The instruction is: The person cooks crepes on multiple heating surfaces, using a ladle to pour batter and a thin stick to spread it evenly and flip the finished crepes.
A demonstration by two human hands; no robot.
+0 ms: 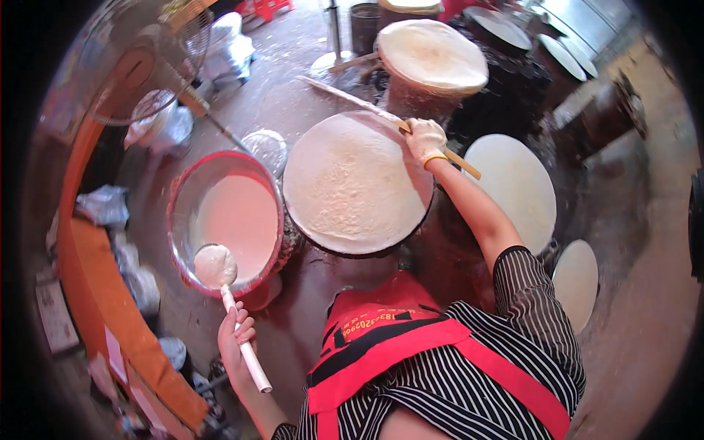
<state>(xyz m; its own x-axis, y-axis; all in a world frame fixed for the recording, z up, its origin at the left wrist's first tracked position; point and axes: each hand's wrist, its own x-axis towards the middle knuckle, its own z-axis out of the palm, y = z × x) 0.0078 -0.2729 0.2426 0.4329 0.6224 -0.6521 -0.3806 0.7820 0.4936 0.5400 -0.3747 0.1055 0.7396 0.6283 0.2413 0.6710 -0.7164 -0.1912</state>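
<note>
My bare left hand [237,324] grips the white handle of a ladle [215,265]. The ladle's bowl, coated in pale batter, is over the near side of a red-rimmed bucket [174,231] that contains pinkish-white liquid batter [242,220]. In a white glove with a yellow cuff, my right hand [427,140] holds a long wooden scraper [357,102], its far part smeared with batter. The scraper crosses the far right of a round griddle [366,256], whose top is covered by a pale sheet of batter [352,187]. Whether the scraper touches that sheet, I cannot tell.
Behind the griddle, a stack of round flatbreads [433,55] tops a stand. More round pale-topped griddles [511,192] stand at the right, one lower [575,286]. A pedestal fan [143,66] rises at the back left, beside an orange board [110,275] and plastic bags [159,124].
</note>
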